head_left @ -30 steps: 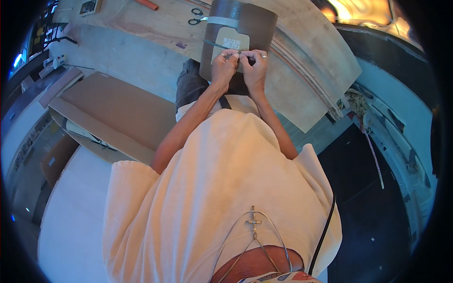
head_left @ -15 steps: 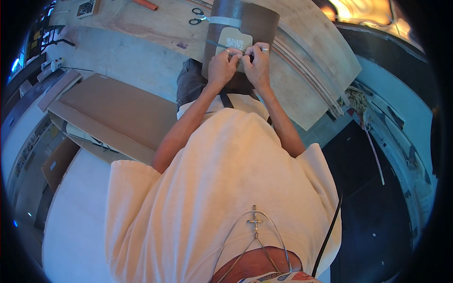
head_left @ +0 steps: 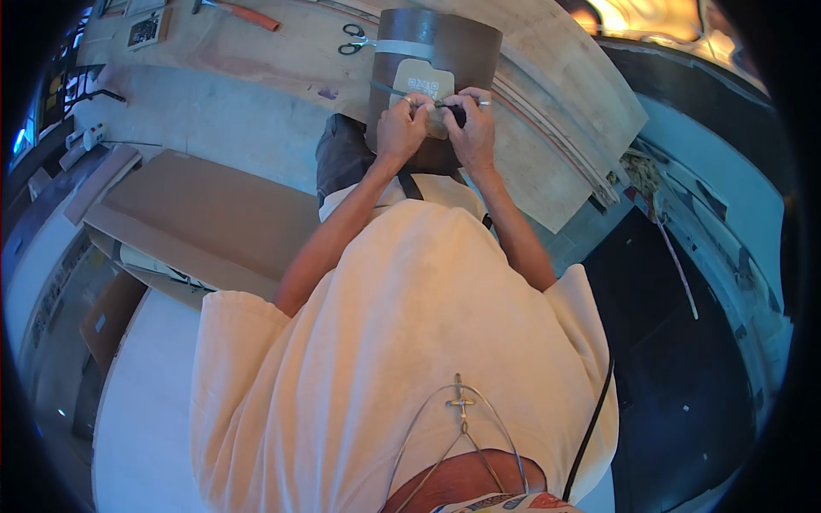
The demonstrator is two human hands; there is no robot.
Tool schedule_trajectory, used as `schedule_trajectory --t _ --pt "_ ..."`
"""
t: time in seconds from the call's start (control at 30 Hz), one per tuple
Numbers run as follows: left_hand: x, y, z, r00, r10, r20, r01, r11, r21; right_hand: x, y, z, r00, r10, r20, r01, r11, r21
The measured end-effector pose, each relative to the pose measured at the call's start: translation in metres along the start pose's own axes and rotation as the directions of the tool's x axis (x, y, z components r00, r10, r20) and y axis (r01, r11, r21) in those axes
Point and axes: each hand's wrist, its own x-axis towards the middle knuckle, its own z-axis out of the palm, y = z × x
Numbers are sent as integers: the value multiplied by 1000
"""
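Note:
In front of me stands a dark brown, curved, cylinder-like piece (head_left: 472,51) with a pale band (head_left: 405,47) across it. A light beige tag (head_left: 412,75) with a printed square code lies against its face. A thin dark cord (head_left: 386,87) runs across the piece to my fingers. My left hand (head_left: 402,132) is closed, its thumb and forefinger pinching the cord over the tag's lower part. Close beside it, my right hand (head_left: 473,132) pinches the cord at the tag's right edge. Something dark shows between its fingers; the fingers partly hide the cord.
Black-handled scissors (head_left: 354,40) lie left of the brown piece on the worktable (head_left: 282,64). Farther left are an orange-handled tool (head_left: 248,14) and a small box of bits (head_left: 148,29). Long thin strips (head_left: 547,124) lie to the right. A cardboard box (head_left: 214,201) is at my left.
My hands sit slightly lower in view, the right one a little farther right, with its fingers drawn slightly away from the left. The view has shifted a little.

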Motion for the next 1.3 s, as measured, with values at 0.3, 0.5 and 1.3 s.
schedule_trajectory --t 0.3,0.5,1.3 --pt "1 -1 -1 993 116 24 -117 993 31 1 -7 2 998 -12 -60 8 998 -61" --pt "2 1 -3 964 266 16 -265 946 190 5 -7 4 996 88 -17 -87 996 20" --pt "63 -98 -80 999 48 -14 -50 920 -388 232 -8 -11 534 91 841 210 949 -236"
